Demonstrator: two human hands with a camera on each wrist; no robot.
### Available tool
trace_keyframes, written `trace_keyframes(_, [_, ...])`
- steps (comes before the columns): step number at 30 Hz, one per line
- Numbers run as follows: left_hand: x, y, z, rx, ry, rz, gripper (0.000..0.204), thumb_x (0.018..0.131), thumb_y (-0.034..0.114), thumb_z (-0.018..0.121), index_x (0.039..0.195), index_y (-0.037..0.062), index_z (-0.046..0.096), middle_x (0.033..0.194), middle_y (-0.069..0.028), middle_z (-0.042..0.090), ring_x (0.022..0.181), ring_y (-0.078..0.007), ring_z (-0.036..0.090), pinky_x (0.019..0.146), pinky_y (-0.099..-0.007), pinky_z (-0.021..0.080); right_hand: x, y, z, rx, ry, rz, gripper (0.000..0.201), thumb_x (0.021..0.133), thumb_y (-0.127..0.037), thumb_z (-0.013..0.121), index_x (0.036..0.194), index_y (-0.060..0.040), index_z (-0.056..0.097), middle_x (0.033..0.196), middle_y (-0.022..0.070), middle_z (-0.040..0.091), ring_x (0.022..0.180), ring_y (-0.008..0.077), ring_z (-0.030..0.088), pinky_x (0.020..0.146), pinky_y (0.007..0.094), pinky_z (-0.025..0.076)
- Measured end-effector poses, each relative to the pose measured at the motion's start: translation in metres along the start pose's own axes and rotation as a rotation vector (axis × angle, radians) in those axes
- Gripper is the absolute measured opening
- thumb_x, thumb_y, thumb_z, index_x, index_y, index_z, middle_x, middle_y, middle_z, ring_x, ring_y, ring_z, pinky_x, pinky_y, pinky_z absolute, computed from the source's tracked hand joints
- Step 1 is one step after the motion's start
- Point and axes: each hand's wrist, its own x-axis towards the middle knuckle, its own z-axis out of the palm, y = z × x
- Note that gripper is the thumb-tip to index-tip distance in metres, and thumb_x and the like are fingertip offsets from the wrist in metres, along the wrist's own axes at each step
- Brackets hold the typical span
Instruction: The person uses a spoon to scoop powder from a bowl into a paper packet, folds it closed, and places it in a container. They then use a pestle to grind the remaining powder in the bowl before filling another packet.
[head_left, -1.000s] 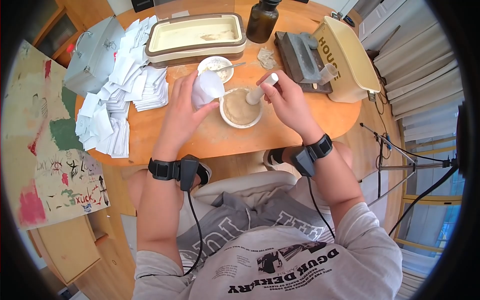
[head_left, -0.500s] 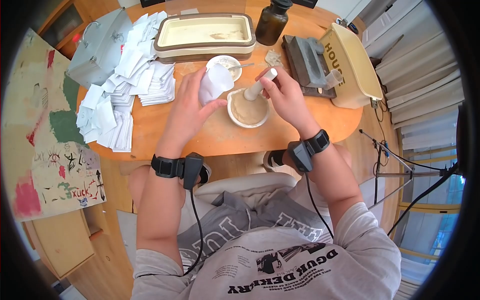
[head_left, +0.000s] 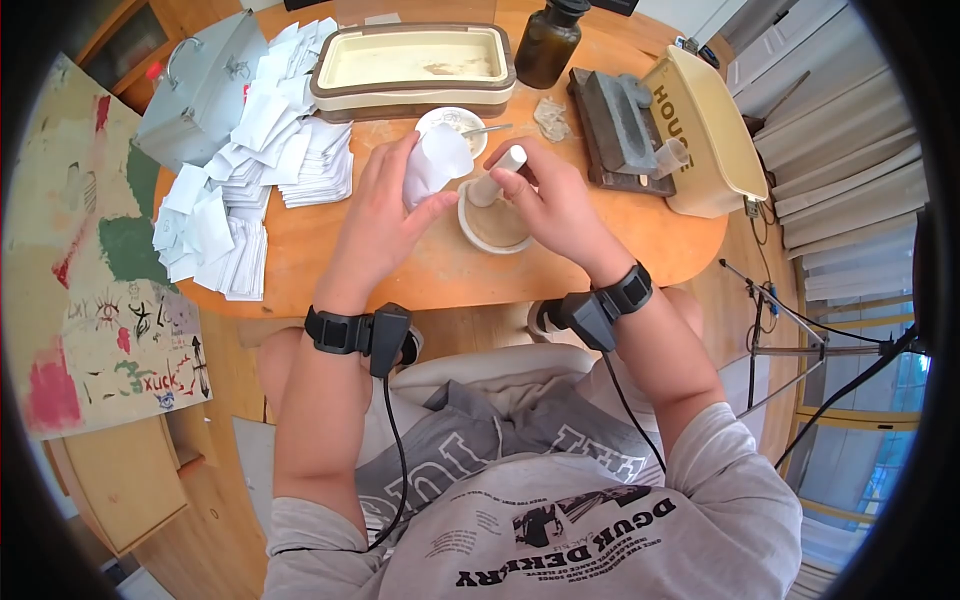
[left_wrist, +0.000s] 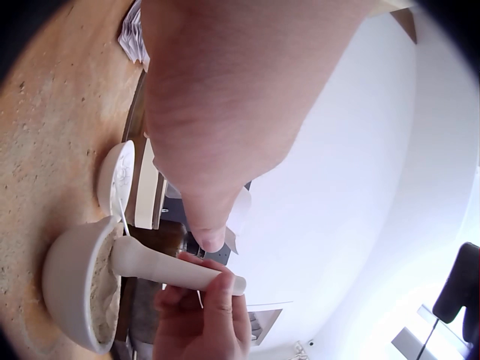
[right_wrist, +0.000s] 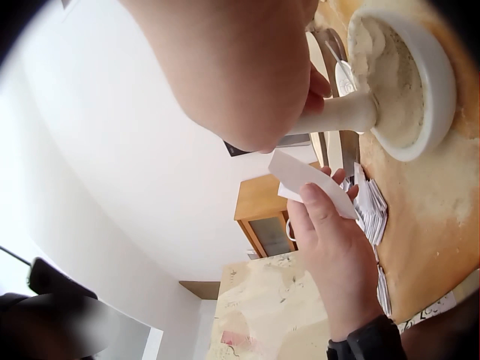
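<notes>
My left hand holds a curled sheet of white paper between thumb and fingers, left of the mortar. My right hand grips the upper end of a white pestle. The pestle's thick lower end stands in the powder, leaning at the mortar's far side. The white mortar has a small spout and holds fine beige powder. Just beyond the paper sits a small white bowl with pale bits and a spoon in it.
Stacked white paper packets lie at the left beside a metal case. A cream tray box stands at the back near a dark jar. At the right are a grey stone block and a cream bin.
My right hand has swung the pestle leftward in the mortar, its top now nearer the paper. The left hand keeps its hold on the paper. The head view has shifted slightly.
</notes>
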Motion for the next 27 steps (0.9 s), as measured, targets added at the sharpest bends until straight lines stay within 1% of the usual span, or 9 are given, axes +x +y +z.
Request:
trace_keyframes(2, [0.0,0.001,0.001,-0.013,-0.006,-0.01,0.07,0.089,0.032,0.075,0.14,-0.004,0.044,0.129,-0.0213,0.053,0.12,-0.0378,0.053,0.102,-0.0436,0.044,-0.003,-0.002,0.0,-0.01,-0.002,0.006,0.016,0.098,-0.017,0.063,0.105,-0.0019,0.06,0.087,0.0173,0.065,0.078,0.0329,0.064,0.072,0.0393,0.051])
trace_keyframes(4, [0.001,0.001,0.002,-0.014,-0.002,-0.001,0.07,0.089,0.031,0.075,0.14,-0.0038,0.044,0.129,-0.0212,0.054,0.119,-0.0377,0.053,0.102,-0.0435,0.044,-0.005,0.002,0.003,-0.063,-0.046,-0.109,0.017,0.098,-0.016,0.064,0.105,-0.0022,0.06,0.087,0.0182,0.064,0.08,0.0354,0.063,0.073,0.0404,0.051])
trace_keyframes(5, [0.001,0.0,0.001,-0.013,0.004,0.006,0.069,0.089,0.03,0.075,0.14,-0.0036,0.044,0.129,-0.021,0.054,0.119,-0.0377,0.053,0.102,-0.0434,0.044,-0.006,-0.002,0.002,-0.062,-0.044,-0.11,0.017,0.098,-0.016,0.064,0.105,-0.0022,0.06,0.087,0.0182,0.064,0.08,0.0354,0.063,0.073,0.0404,0.051])
trace_keyframes(7, [0.001,0.001,0.0,-0.013,0.003,0.001,0.069,0.089,0.029,0.075,0.14,-0.0033,0.044,0.128,-0.0209,0.054,0.119,-0.0376,0.053,0.102,-0.0434,0.044,-0.011,-0.014,-0.001,-0.02,-0.077,-0.008,0.017,0.097,-0.017,0.064,0.105,-0.0022,0.06,0.09,0.019,0.064,0.083,0.0381,0.063,0.075,0.0418,0.051])
trace_keyframes(10, [0.001,0.002,0.002,-0.018,-0.001,-0.01,0.068,0.088,0.028,0.076,0.14,-0.0028,0.044,0.127,-0.0205,0.054,0.118,-0.0376,0.053,0.102,-0.0435,0.044,-0.015,-0.015,0.0,-0.086,-0.109,-0.069,0.017,0.097,-0.017,0.063,0.105,-0.0023,0.06,0.093,0.0191,0.063,0.086,0.0393,0.062,0.076,0.0428,0.051])
trace_keyframes(17, [0.0,-0.002,0.004,0.046,0.036,0.04,0.068,0.087,0.025,0.077,0.14,-0.0024,0.044,0.128,-0.0201,0.053,0.119,-0.0373,0.052,0.102,-0.0434,0.044,-0.032,-0.017,-0.004,-0.051,-0.102,-0.078,0.019,0.097,-0.018,0.064,0.108,-0.003,0.06,0.095,0.0187,0.063,0.086,0.0394,0.062,0.076,0.0434,0.051])
trace_keyframes(20, [0.0,-0.001,0.004,0.019,0.025,0.021,0.068,0.087,0.025,0.077,0.14,-0.0025,0.044,0.128,-0.0202,0.053,0.119,-0.0371,0.052,0.102,-0.0434,0.044,-0.039,-0.011,-0.007,-0.092,-0.079,-0.111,0.019,0.097,-0.017,0.064,0.11,-0.0036,0.06,0.094,0.0181,0.063,0.085,0.0386,0.062,0.075,0.0424,0.051])
trace_keyframes(25, [-0.001,-0.001,0.004,0.026,0.013,0.002,0.068,0.087,0.025,0.077,0.14,-0.0026,0.044,0.128,-0.0201,0.052,0.119,-0.037,0.052,0.103,-0.0432,0.043,-0.049,-0.01,-0.014,-0.108,-0.096,-0.086,0.019,0.097,-0.018,0.064,0.111,-0.0048,0.061,0.093,0.015,0.063,0.081,0.0319,0.063,0.073,0.0377,0.051])
trace_keyframes(27, [-0.001,-0.001,0.004,0.031,0.004,-0.001,0.068,0.087,0.026,0.077,0.14,-0.0027,0.045,0.128,-0.0201,0.052,0.119,-0.037,0.052,0.103,-0.043,0.043,-0.052,-0.008,-0.017,-0.1,-0.072,-0.068,0.02,0.098,-0.018,0.065,0.112,-0.005,0.061,0.094,0.0145,0.064,0.081,0.0308,0.063,0.073,0.0372,0.051])
